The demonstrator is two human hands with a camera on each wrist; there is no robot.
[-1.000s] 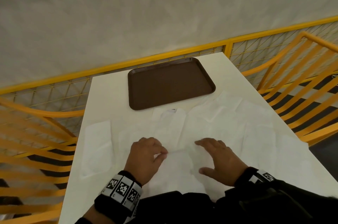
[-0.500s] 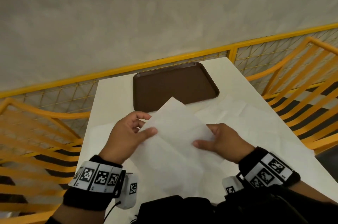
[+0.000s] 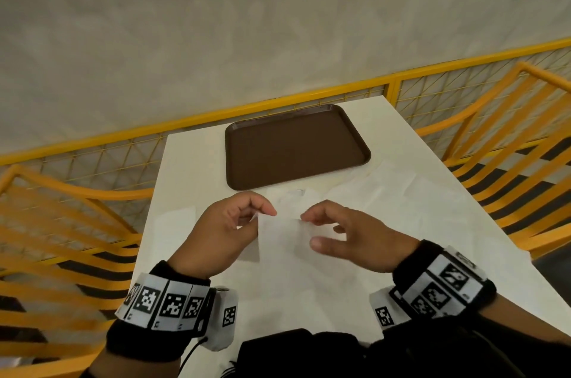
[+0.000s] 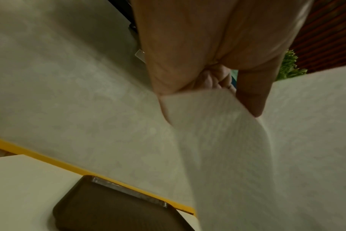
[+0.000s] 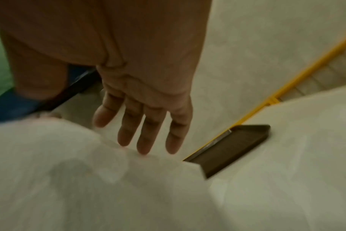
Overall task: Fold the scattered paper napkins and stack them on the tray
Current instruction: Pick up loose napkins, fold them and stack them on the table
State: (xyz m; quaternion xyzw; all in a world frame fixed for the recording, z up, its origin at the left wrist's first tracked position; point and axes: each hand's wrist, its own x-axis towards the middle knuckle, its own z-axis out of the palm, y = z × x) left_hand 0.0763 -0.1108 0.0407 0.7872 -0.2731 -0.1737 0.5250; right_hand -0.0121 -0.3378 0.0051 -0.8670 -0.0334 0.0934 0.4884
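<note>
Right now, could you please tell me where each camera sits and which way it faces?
Head: on the head, looking down at the table, brown tray, both hands, wristbands.
Left wrist: along the left hand, whose fingers pinch a napkin corner.
Right wrist: along the right hand, straight fingers over the napkin.
All views share tray and napkin.

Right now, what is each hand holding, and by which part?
The left hand pinches a napkin at its top left corner, thumb against fingers. The right hand is open beside the napkin's right edge and holds nothing.
</note>
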